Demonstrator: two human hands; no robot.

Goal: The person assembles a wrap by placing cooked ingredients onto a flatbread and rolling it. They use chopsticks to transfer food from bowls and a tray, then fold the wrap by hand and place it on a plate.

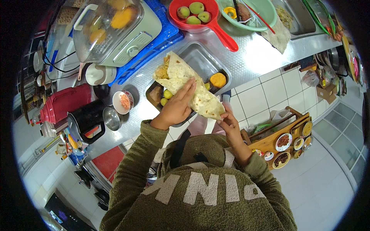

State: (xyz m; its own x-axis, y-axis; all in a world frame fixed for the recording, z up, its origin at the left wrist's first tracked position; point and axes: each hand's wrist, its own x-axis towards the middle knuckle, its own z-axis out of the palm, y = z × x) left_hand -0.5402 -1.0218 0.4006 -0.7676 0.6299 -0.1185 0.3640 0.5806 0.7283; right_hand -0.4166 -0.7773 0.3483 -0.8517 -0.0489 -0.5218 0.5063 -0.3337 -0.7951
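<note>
Metal counter (252, 56), filled flatbread (201, 96), left hand (178, 106) atop, right hand (230, 125) pinching

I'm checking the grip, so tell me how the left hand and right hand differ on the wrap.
The left hand lies across the middle of the wrap, while the right hand is at its lower end. The left hand is nearly flat; the right hand is curled, pinching the tip. Both hands are bare and touch the wrap.
</note>
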